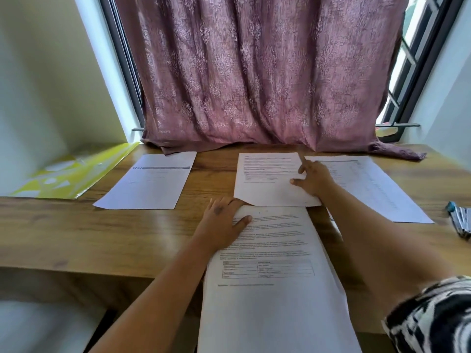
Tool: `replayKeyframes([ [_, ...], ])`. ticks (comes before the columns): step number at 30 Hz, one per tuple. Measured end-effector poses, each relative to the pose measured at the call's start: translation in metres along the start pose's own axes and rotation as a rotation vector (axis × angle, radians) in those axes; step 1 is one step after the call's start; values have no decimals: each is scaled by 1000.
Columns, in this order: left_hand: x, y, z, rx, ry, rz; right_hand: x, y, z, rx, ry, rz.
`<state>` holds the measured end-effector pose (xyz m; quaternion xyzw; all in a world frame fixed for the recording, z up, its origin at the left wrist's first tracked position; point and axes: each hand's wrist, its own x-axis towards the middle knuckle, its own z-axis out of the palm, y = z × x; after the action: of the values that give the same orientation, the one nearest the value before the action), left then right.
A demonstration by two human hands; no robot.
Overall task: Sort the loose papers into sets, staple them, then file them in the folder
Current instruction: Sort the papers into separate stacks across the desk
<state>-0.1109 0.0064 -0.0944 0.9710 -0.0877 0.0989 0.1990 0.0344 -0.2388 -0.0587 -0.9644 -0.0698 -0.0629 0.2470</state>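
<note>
Wooden desk (63, 225) with white printed sheets spread out. Left hand (221, 222) flat, fingers splayed, pressing the near stack of text pages with a table (275, 276) at the desk's front edge. Right hand (314, 178) open on the middle sheet (265, 179), index finger pointing. Far-left sheet (150, 182) headed "STU", rest unreadable. Listing sheet (369, 187) toward the right edge. Yellow-green plastic folder (74, 174) in the back-left corner. Blue-tipped stapler (461, 220) at the right edge.
</note>
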Motion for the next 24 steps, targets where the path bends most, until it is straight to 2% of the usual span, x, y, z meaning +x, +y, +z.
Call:
replayKeyframes([
  [3, -4, 0, 0, 15, 117, 10, -2, -13, 15, -65, 56, -89],
  [6, -7, -3, -7, 25, 213, -73, -8, -33, 14, -214, 150, -211],
  [7, -7, -5, -10, 38, 209, -124, -11, -39, 11, -231, 91, -249],
  [10, -14, -14, -12, 34, 89, -239, -30, -55, 6, -399, -293, -243],
  [11, -17, -16, -12, 17, 53, -250, -35, -55, 7, -417, -336, -209],
  [14, -22, -18, -11, -38, 70, -261, -43, -54, 8, -436, -310, -196],
  [19, -22, -16, -13, -141, 168, -265, -52, -49, 7, -234, -293, -49],
  [24, -24, -9, -18, -236, 297, -226, -65, -45, 3, -271, -295, -114],
])
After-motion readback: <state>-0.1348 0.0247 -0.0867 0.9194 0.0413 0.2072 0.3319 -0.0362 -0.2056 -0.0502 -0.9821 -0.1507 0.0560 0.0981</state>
